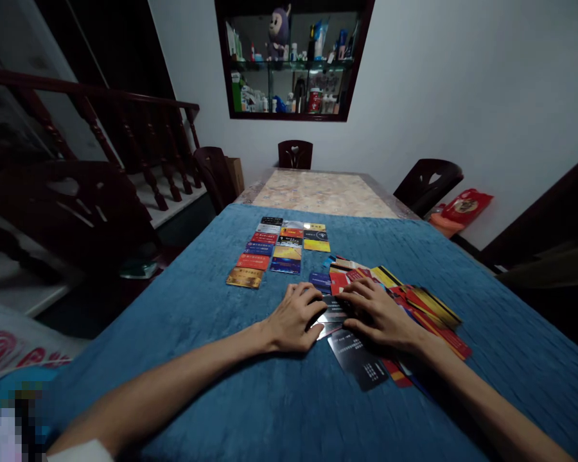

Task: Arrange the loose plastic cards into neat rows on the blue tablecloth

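Both hands, left hand (296, 319) and right hand (380, 314), press spread fingers on a dark card (334, 314); bare blue cloth (183, 321) lies leftward.

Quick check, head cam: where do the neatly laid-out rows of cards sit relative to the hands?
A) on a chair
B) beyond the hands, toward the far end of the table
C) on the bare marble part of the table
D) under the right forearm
B: the card rows lie in tidy columns on the blue cloth, past the left hand and right hand, which rest on the loose card pile.
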A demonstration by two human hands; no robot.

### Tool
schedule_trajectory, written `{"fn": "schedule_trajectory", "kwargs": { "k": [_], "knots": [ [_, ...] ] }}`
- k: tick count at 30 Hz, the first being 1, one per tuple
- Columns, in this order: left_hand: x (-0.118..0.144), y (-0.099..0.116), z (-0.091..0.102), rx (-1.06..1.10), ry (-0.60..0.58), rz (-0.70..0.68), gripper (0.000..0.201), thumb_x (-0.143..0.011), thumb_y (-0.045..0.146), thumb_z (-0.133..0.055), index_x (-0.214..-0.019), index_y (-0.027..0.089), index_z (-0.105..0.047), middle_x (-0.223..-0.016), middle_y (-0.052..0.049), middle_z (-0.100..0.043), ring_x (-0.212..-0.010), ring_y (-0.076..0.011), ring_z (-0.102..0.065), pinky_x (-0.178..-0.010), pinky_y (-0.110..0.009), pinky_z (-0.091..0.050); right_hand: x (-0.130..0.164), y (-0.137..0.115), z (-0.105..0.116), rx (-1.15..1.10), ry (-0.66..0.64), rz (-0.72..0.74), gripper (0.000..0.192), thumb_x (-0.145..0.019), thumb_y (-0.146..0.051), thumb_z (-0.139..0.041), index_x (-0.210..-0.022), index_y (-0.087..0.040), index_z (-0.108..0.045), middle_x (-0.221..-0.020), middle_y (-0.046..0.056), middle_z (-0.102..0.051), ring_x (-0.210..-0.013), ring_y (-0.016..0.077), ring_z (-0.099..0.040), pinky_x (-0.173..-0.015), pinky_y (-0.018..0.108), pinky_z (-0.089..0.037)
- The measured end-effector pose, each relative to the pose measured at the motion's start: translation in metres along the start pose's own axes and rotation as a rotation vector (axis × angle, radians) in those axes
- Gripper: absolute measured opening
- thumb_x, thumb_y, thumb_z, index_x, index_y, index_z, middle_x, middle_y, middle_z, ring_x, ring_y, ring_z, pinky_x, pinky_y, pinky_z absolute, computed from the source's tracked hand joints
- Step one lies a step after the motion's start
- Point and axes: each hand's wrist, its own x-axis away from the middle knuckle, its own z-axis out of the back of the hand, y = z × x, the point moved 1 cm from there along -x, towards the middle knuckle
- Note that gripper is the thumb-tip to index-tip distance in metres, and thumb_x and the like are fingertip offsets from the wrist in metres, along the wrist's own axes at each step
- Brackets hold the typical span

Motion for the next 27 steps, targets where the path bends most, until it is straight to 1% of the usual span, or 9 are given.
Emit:
{"fn": "schedule_trajectory", "kwargs": {
  "k": [5,8,13,17,20,23,27],
  "knots": [
    [-0.001,-0.001,0.001,0.016,0.022,0.046,0.034,-0.081,0.023,-0.061,-0.114,0.015,-0.062,-0.119,-0.013,-0.061,-0.117,-0.0293,-0.047,-0.096,-0.047,-0.037,-0.002,0.000,0.000,0.043,0.015,0.045,0.038,-0.093,-0.044,-0.058,-0.124,-0.023,-0.064,-0.108,0.012,-0.066,-0.101,0.0277,-0.056,-0.089,0.050,-0.051],
    [-0.001,-0.002,0.000,0.021,0.018,0.049,0.030,-0.082,0.023,-0.062,-0.110,0.015,-0.064,-0.117,-0.012,-0.062,-0.116,-0.0286,-0.047,-0.096,-0.046,-0.037,-0.003,-0.002,0.003,0.038,0.013,0.064,0.035,-0.093,-0.043,-0.058,-0.120,-0.023,-0.066,-0.104,0.011,-0.067,-0.098,0.0259,-0.056,-0.087,0.048,-0.051],
    [-0.002,-0.004,-0.002,0.015,0.038,0.029,0.023,-0.084,0.022,-0.062,-0.106,0.015,-0.065,-0.111,-0.011,-0.065,-0.112,-0.0267,-0.050,-0.093,-0.044,-0.038,-0.004,-0.005,0.007,-0.002,0.034,0.066,0.032,-0.093,-0.041,-0.059,-0.116,-0.022,-0.068,-0.102,0.011,-0.069,-0.099,0.0257,-0.057,-0.088,0.048,-0.052],
    [-0.002,-0.005,-0.001,0.003,0.113,-0.009,0.017,-0.091,0.024,-0.058,-0.102,0.015,-0.067,-0.102,-0.009,-0.067,-0.106,-0.0245,-0.054,-0.091,-0.043,-0.039,-0.004,-0.006,0.006,-0.013,0.045,0.035,0.029,-0.094,-0.040,-0.058,-0.114,-0.023,-0.070,-0.100,0.010,-0.071,-0.098,0.0261,-0.059,-0.087,0.049,-0.053],
    [-0.002,-0.007,-0.001,-0.013,0.177,-0.024,0.020,-0.097,0.026,-0.053,-0.101,0.016,-0.068,-0.098,-0.008,-0.069,-0.104,-0.0232,-0.055,-0.090,-0.041,-0.040,-0.003,-0.004,0.003,0.004,0.068,0.041,0.027,-0.096,-0.037,-0.055,-0.113,-0.023,-0.071,-0.100,0.010,-0.073,-0.097,0.0257,-0.060,-0.086,0.048,-0.053],
    [-0.003,-0.010,-0.001,-0.014,0.225,-0.025,0.023,-0.099,0.028,-0.050,-0.101,0.016,-0.070,-0.096,-0.008,-0.071,-0.102,-0.0225,-0.056,-0.089,-0.041,-0.041,-0.003,-0.001,-0.001,0.040,0.129,0.057,0.024,-0.098,-0.033,-0.052,-0.110,-0.023,-0.071,-0.098,0.009,-0.074,-0.096,0.0246,-0.061,-0.084,0.046,-0.053],
    [-0.005,-0.016,0.000,0.017,0.287,0.011,0.026,-0.101,0.028,-0.047,-0.099,0.017,-0.071,-0.093,-0.007,-0.072,-0.097,-0.0214,-0.057,-0.088,-0.040,-0.043,-0.002,0.001,-0.006,0.069,0.224,0.048,0.022,-0.099,-0.027,-0.050,-0.106,-0.022,-0.070,-0.092,0.007,-0.074,-0.092,0.0229,-0.060,-0.080,0.042,-0.052]
  ]
}}
